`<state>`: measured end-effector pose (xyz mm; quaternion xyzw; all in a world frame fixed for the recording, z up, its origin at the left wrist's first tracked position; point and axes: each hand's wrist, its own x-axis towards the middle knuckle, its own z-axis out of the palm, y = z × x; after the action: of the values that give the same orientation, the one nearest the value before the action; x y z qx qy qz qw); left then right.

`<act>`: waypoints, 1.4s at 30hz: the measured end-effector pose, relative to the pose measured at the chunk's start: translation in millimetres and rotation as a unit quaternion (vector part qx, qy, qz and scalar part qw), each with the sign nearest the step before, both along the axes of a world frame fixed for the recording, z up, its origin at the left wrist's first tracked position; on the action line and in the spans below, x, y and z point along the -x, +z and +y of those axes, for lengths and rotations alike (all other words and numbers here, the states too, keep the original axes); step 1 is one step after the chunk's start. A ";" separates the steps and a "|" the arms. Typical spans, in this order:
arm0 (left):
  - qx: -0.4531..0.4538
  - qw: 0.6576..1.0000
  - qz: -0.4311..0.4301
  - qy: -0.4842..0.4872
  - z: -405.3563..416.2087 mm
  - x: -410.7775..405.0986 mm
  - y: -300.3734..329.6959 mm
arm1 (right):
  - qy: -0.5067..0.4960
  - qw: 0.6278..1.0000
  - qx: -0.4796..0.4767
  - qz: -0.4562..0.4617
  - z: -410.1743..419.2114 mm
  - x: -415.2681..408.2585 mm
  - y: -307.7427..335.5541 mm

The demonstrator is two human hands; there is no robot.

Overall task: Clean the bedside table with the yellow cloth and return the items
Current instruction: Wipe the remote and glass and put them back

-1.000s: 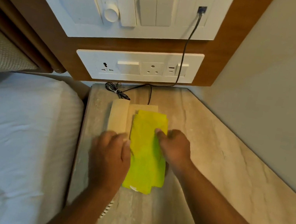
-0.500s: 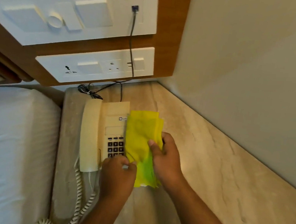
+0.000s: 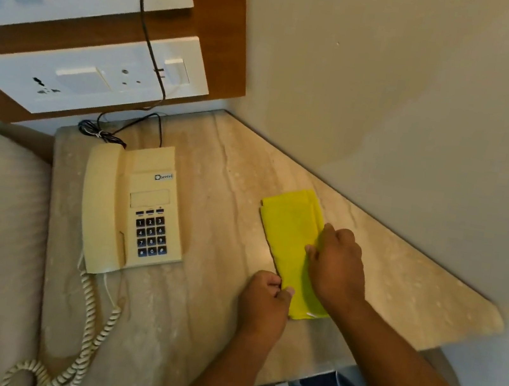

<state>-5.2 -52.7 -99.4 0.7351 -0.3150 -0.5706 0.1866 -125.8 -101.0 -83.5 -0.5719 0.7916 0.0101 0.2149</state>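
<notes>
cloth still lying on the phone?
No, the yellow cloth lies flat on the bedside table, well apart from the telephone, with the left hand and right hand on it.

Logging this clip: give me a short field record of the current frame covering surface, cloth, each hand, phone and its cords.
surface: marble bedside table, set in a wall corner beside a bed
cloth: folded yellow cloth lying flat on the table, right of the phone
left hand: pinches the cloth's near left edge
right hand: rests on the cloth, fingers curled at its fold
phone: cream telephone, handset on cradle
cords: coiled cord trails toward the table's front; black cable runs up to the wall socket
</notes>
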 end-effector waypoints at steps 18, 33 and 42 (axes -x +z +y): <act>0.168 0.933 -0.310 -0.064 65.4 -327.1 185.9 | 0.252 0.947 0.060 -0.188 81.0 -262.3 98.6; -0.035 0.910 -0.383 0.153 302.3 -525.3 157.3 | 0.481 0.788 -0.055 -0.381 221.0 -477.2 101.1; -0.103 0.903 -0.417 0.022 302.0 -523.4 86.3 | 0.451 0.812 0.036 -0.369 228.1 -497.9 80.4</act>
<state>518.2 249.2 -13.0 0.9278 -0.2873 -0.2366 -0.0267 372.1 127.1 -3.1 -0.8327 0.3064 -0.1343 0.4413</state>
